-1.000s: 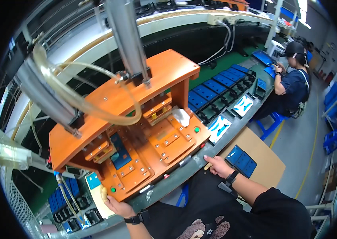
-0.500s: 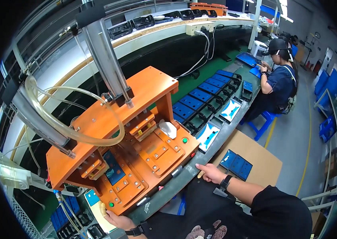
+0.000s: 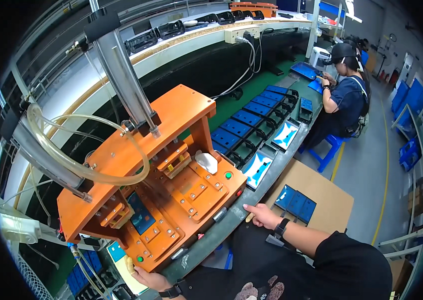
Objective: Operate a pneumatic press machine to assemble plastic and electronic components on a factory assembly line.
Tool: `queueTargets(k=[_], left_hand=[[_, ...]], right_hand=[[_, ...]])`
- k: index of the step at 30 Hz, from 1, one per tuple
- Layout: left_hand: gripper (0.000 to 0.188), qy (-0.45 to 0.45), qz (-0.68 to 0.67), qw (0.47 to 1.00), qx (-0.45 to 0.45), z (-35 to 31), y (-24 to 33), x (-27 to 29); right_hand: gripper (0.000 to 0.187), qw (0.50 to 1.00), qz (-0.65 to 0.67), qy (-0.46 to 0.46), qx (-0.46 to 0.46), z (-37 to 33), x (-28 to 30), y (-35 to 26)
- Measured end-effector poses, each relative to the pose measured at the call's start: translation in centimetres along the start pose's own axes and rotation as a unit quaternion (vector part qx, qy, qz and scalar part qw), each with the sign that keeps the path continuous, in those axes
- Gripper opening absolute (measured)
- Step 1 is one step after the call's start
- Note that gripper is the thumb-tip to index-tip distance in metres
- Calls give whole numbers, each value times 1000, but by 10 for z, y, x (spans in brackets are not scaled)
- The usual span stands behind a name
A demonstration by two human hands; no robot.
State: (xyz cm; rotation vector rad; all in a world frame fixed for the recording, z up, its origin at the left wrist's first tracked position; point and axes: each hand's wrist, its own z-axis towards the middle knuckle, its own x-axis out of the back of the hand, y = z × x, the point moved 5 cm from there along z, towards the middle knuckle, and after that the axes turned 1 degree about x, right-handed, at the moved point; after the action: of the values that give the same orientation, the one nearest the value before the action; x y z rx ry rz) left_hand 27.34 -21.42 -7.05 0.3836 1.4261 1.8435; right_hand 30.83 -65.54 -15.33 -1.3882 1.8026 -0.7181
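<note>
An orange two-station press (image 3: 199, 177) with metal cylinders on top stands on the bench before me. A dark blue panel (image 3: 141, 214) lies in its left station; the right station's orange fixture shows no panel. My left hand (image 3: 149, 277) is at the press's front left corner, near a green button (image 3: 140, 259), a tan-covered finger stretched along the side. On the bench's front edge, by the press's right corner, rests my right hand (image 3: 263, 216). Its foremost digit is stretched out, with a tan-covered finger below. Neither hand shows anything held.
Several blue panels in black frames (image 3: 234, 129) stand in rows behind the press. Two white-and-blue pieces (image 3: 259, 169) lie along the bench edge. Joined dark blue panels (image 3: 295, 204) rest on a cardboard sheet (image 3: 329, 195) at right. Farther off, a co-worker (image 3: 344, 95) sits on a blue stool (image 3: 327, 155).
The view has shifted slightly, so the press and bench sit a little farther left. Both hands keep their places, and the panel stays in the left station.
</note>
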Motion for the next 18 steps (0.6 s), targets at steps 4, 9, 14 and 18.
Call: queueTargets(k=[4,9,14,18], left_hand=[[38,-10,-34,999,36,-1,-2,0],[38,-16,25,1000,5,-1,2,0],[37,6,-15,999,39,0,-6,3],[38,56,-11,997,52,0,-10,3]], right_hand=[[42,1000,-5,0,-2,3,4,3],[41,1000,-14,5,-3,-7,7,11],[28,976,-207,-51,28,-50,25,-20],[16,944,-246,-108,190,-54,36,-98]])
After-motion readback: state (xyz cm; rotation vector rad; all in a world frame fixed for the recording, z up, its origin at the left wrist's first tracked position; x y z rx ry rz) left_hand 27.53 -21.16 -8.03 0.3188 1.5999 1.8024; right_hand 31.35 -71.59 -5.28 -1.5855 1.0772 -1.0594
